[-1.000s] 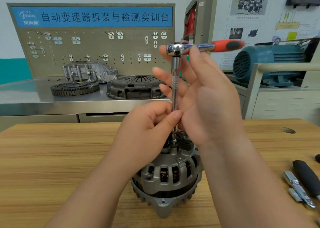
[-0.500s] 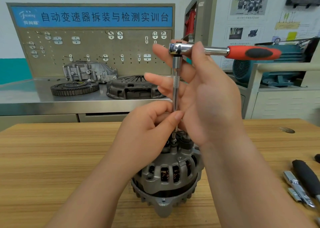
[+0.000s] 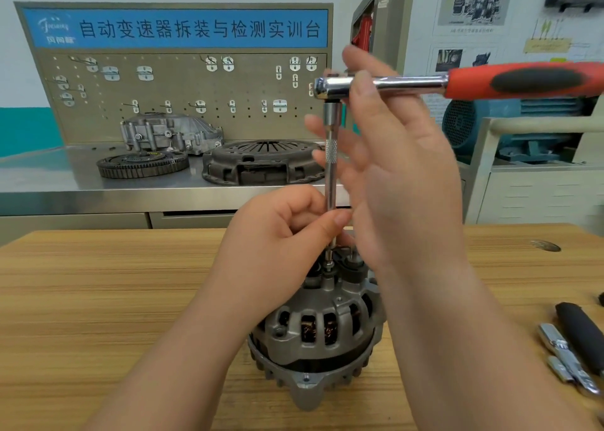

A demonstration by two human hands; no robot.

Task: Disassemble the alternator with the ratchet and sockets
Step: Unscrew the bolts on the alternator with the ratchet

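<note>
Extension (image 3: 331, 169) upright on alternator (image 3: 320, 332); left hand (image 3: 277, 244) fingers pinch it low; right hand (image 3: 408, 185) thumb and forefinger clamp ratchet (image 3: 425, 83) head.

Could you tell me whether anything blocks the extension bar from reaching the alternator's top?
Nothing visible does: the extension bar under the ratchet runs straight down onto the alternator, the left hand pinching its lower shaft.

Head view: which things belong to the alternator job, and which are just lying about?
In use: alternator, ratchet, extension bar, left hand pinching the bar, right hand on the ratchet head.
Lying about: flywheel, clutch cover, housing, blue motor, spare tools.
</note>
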